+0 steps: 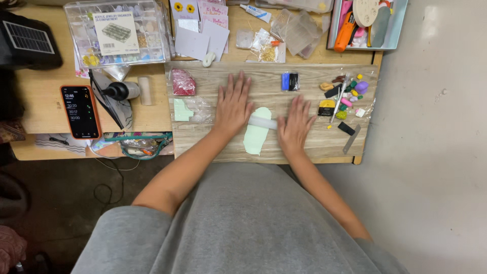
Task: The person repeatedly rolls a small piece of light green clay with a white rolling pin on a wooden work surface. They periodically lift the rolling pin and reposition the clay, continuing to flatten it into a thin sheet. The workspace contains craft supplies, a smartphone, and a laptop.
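Note:
A flat, oval sheet of pale green clay (256, 134) lies on a wood-grain board (314, 144). Across its upper part rests a clear acrylic roller (264, 122). My left hand (233, 104) lies flat with fingers spread on the roller's left end. My right hand (296, 122) presses flat on its right end. Both palms face down; neither hand grips anything.
A red clay block in wrap (182, 82), a green square (181, 110), a blue and black block (290, 81), small coloured clay bits (350, 94) and blades (351, 138) share the board. A phone (80, 111), a bead organiser box (116, 33) and a tool tray (365, 23) sit around.

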